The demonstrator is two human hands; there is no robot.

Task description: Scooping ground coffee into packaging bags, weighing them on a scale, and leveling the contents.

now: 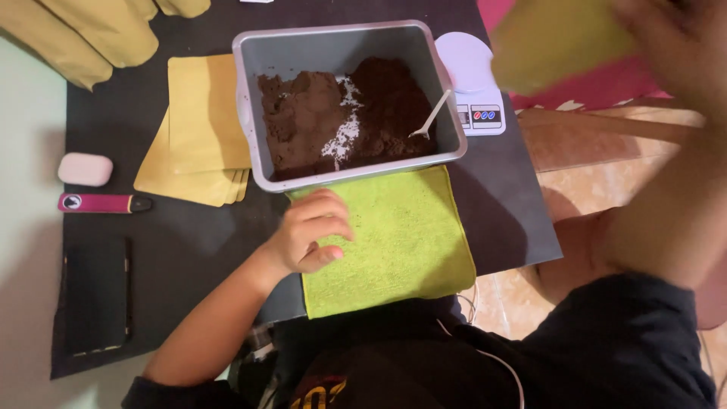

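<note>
My left hand (310, 231) rests with curled fingers on the near-left part of a green cloth (401, 242), holding nothing. Raised at the top right and blurred, my right hand (674, 38) grips a yellow pouch (556, 38). Just beyond the cloth stands a grey tub (250, 113) of brown powder with a white streak, and a white plastic fork (432, 117) is stuck in the powder at its right side.
A small white kitchen scale (473, 83) sits right of the tub. A stack of flat yellow pouches (197, 132) lies left of it, more filled pouches (83, 34) at top left. A white earbud case (85, 169), a pink pen-like device (98, 203) and a dark phone (95, 295) lie on the black mat (189, 250).
</note>
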